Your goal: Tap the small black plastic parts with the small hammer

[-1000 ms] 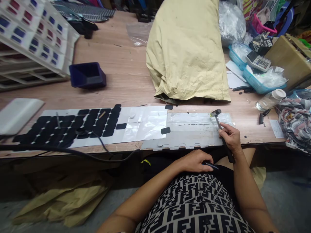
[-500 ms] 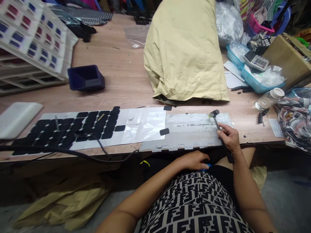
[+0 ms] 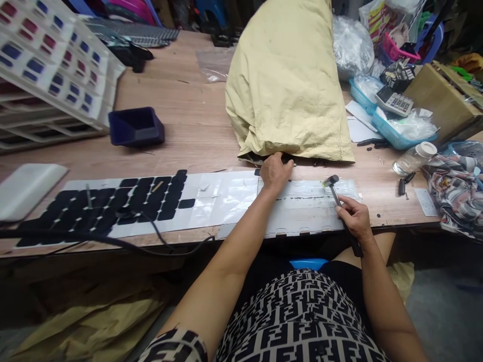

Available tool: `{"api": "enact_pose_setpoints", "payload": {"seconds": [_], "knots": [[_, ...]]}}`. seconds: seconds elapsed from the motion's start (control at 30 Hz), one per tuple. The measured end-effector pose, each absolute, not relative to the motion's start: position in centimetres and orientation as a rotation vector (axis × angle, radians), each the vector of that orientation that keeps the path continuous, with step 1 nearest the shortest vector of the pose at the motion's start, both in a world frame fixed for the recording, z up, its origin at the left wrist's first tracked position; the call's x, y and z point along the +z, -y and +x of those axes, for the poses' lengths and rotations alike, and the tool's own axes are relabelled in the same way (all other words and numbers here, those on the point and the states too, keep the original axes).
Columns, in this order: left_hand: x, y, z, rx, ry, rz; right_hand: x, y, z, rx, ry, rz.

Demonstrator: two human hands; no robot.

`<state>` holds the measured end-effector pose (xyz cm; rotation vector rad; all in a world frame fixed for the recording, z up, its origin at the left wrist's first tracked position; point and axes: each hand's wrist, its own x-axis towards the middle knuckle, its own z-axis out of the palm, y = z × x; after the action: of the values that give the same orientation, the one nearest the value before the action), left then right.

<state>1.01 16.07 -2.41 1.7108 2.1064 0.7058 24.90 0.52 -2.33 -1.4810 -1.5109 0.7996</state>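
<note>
In the head view my right hand [image 3: 354,217] grips a small hammer [image 3: 342,221] by its dark handle. The hammer's metal head is up, over a clear plastic strip on the white sheet [image 3: 302,216]. My left hand [image 3: 276,173] is at the mouth of a large tan sack [image 3: 290,90]. Its thumb and forefinger are apart, while the other fingertips are partly hidden by the sack's edge. Dark pieces show inside the opening. Left of my arm, black rounded pads [image 3: 151,193] lie in rows on white sheeting [image 3: 226,191].
A dark blue bin [image 3: 136,126] and a white plastic crate [image 3: 64,70] stand at the left. A black cable [image 3: 124,240] runs along the front edge. To the right are blue baskets [image 3: 400,138], a calculator [image 3: 394,100], a clear jar [image 3: 415,158] and a checked cloth [image 3: 453,193].
My left hand has moved from my lap up and forward to the sack's mouth, its forearm now crossing the white sheet. My right hand keeps the hammer in nearly the same place.
</note>
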Motion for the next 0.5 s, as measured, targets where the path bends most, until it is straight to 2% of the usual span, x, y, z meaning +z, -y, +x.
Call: {"api": "enact_pose_setpoints", "payload": {"seconds": [0.5], "knots": [[-2.6,-14.9,0.5,0.602,-2.035,1.693,-2.1,-0.5,24.8,0.784,1.529,-1.485]]}}
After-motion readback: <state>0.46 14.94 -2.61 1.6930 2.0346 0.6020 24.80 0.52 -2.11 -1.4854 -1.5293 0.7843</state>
